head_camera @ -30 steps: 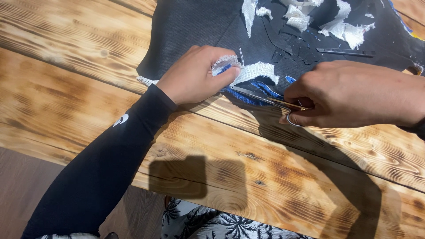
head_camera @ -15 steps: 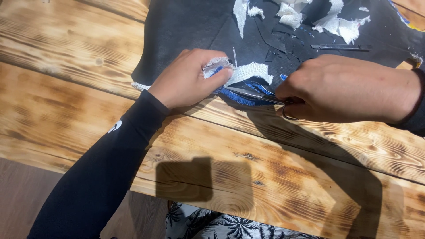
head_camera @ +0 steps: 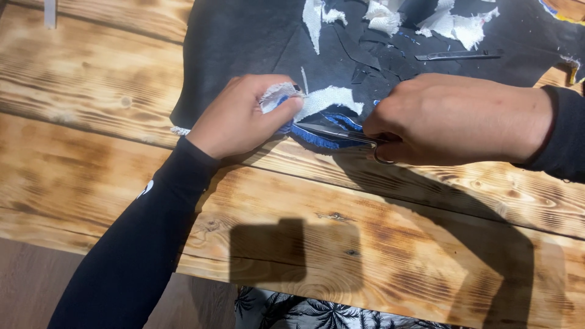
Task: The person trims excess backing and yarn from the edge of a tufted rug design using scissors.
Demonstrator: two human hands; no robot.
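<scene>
Left hand [head_camera: 241, 119] pinches a white-and-blue fabric scrap [head_camera: 317, 106] in a tight grip, holding it at the near edge of the black sheet [head_camera: 244, 42] on the wooden worktop [head_camera: 91, 109]. Right hand [head_camera: 451, 119] is closed around scissors [head_camera: 341, 134], blades lying against the scrap's blue edge. White offcuts [head_camera: 463, 24] lie farther back on the sheet.

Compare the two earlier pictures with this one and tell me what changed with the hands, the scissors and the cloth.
Little changed. The left hand shifted slightly along the blue cloth edge, still pinching the white frayed piece. The right hand keeps its grip on the scissors, blades still at the blue edge. The black sheet, white scraps and wooden table stayed as they were.
</scene>
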